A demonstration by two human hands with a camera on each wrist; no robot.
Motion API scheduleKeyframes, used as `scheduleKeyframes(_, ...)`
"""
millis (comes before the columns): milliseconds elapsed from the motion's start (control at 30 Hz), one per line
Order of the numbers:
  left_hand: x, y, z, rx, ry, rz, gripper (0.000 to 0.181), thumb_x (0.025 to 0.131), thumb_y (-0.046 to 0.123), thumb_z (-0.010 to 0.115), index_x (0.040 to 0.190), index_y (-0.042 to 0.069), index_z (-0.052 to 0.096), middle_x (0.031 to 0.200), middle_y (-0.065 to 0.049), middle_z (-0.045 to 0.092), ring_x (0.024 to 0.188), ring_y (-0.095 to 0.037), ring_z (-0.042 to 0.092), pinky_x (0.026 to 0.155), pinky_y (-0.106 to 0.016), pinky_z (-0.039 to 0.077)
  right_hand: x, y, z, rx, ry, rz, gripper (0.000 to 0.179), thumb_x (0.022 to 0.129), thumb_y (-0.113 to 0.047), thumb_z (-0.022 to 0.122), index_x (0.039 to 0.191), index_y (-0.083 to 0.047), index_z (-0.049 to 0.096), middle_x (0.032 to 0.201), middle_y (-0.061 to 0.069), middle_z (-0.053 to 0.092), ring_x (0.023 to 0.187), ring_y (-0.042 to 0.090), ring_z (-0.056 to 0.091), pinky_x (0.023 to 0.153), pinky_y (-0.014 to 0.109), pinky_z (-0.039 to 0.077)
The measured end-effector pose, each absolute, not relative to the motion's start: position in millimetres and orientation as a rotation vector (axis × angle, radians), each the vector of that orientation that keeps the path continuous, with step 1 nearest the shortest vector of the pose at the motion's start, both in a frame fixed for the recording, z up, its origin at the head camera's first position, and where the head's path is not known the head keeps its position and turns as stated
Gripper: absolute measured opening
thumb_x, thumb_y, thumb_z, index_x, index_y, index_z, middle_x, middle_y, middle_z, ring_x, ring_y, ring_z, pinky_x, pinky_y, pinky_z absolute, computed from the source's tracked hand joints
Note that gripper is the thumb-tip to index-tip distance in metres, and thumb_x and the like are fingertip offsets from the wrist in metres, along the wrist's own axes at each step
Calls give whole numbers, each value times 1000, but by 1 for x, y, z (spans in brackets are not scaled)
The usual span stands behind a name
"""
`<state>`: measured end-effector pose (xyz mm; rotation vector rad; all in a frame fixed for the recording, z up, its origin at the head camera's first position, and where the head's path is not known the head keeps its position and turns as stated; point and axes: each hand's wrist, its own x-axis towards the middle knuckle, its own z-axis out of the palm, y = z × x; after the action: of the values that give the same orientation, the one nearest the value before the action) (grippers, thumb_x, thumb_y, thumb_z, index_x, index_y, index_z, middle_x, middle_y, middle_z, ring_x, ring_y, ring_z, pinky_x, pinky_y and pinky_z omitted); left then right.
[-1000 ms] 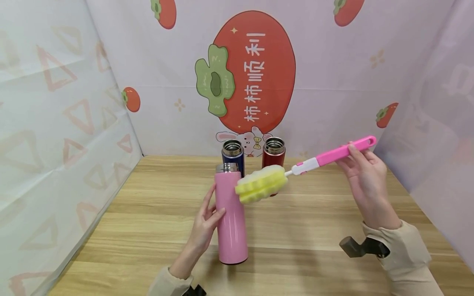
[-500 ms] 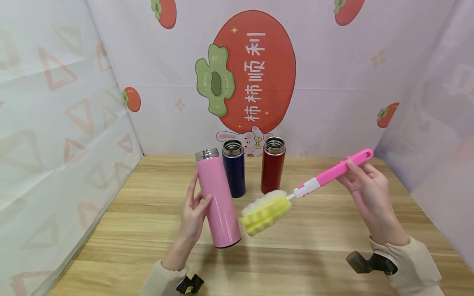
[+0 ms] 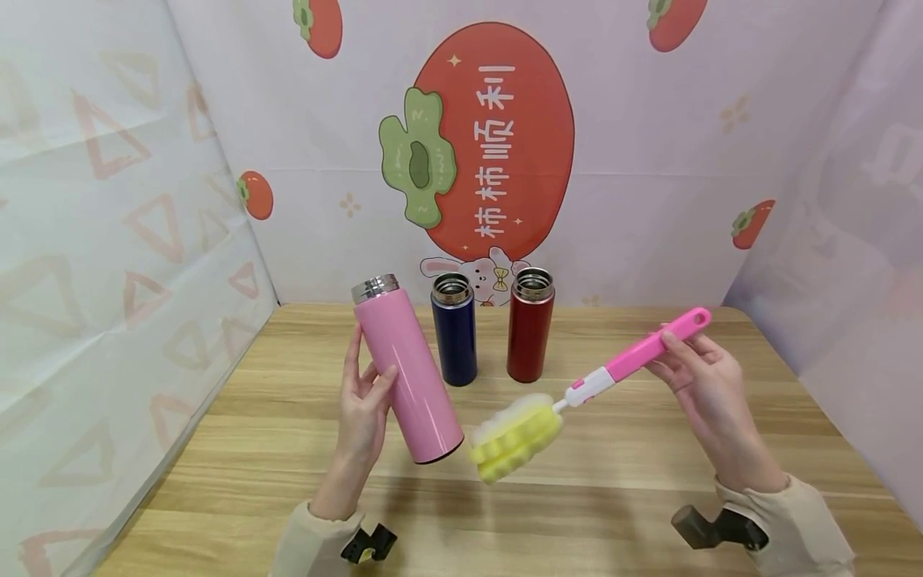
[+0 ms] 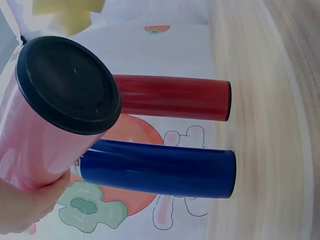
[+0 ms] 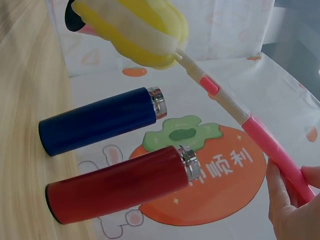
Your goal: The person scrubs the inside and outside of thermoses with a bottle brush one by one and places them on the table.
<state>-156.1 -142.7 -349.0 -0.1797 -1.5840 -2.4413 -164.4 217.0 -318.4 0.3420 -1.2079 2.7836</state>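
My left hand point(image 3: 364, 409) grips a pink thermos bottle point(image 3: 411, 373), lidless and tilted with its metal mouth leaning left. Its black base point(image 4: 70, 85) faces the left wrist camera, raised off the table. Between thumb and fingers, my right hand point(image 3: 703, 385) holds the pink handle point(image 3: 652, 344) of a bottle brush. The yellow and white sponge head point(image 3: 515, 437) of the brush points down to the left, just right of the pink bottle's base. Part of the left hand is hidden behind the bottle.
A blue thermos bottle point(image 3: 455, 336) and a red thermos bottle point(image 3: 530, 332) stand upright and lidless behind my hands. The wooden table point(image 3: 274, 417) ends at a printed cloth backdrop point(image 3: 324, 240), with cloth walls on both sides.
My left hand has carried the pink bottle left and upward and tilted it leftward, uncovering the blue bottle. The brush has dropped lower, its sponge head now away from the pink bottle's upper part.
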Motion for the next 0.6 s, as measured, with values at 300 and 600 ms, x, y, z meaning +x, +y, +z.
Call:
scheduleKeyframes(300,-155,-141,-346,-146,-1515,-2448,71,88,-5,45,140,33,16,121,-9,46,106,-19,51,86,-31,43,-166,205,-329,342,-1304,2735,15,88,4,46,93,2,61,86,9,61,81,18,64,74,30,49)
scheduleKeyframes(600,-151,-141,-343,-174,-1441,-2454,71,87,-6,44,141,31,16,119,-8,48,105,-19,52,83,-32,45,-170,203,-332,251,-1343,2686,11,86,1,52,92,0,61,83,8,60,76,16,63,74,28,48)
